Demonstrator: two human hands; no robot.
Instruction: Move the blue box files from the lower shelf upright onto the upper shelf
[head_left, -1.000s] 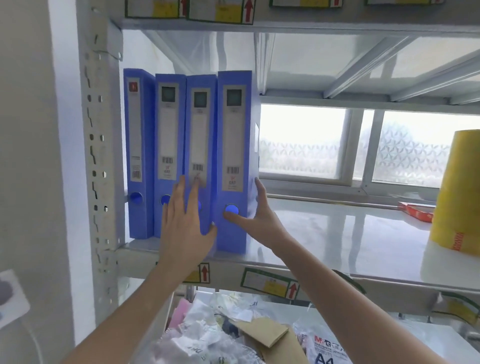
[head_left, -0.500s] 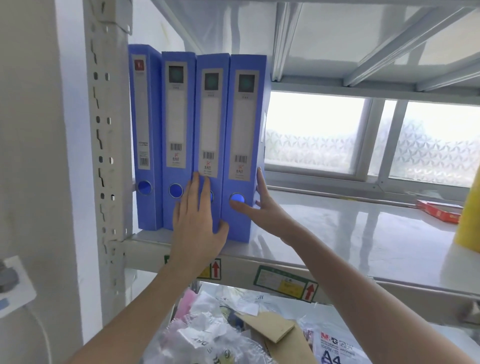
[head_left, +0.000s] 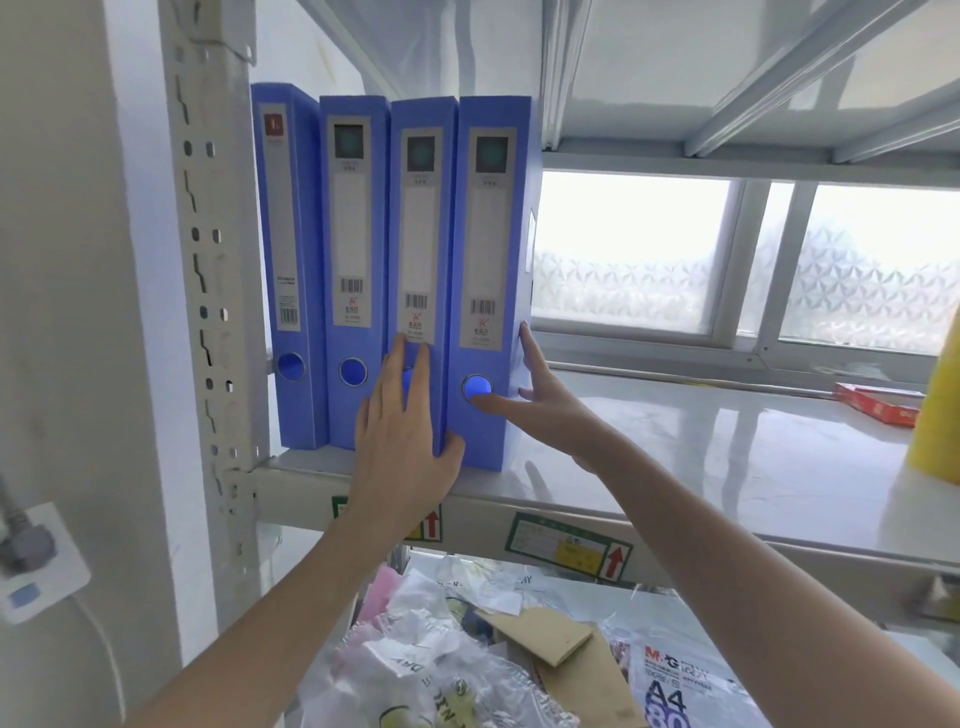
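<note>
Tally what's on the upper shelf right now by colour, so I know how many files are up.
Blue box files, upright: 4
Red flat box: 1
Yellow object at the right edge, cut off by the frame: 1
Total: 6

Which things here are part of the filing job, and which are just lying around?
Part of the job: four upright blue box files, upper shelf, left hand, right hand.

Lying about: red box, yellow roll, paper and plastic clutter below, wall socket.
</note>
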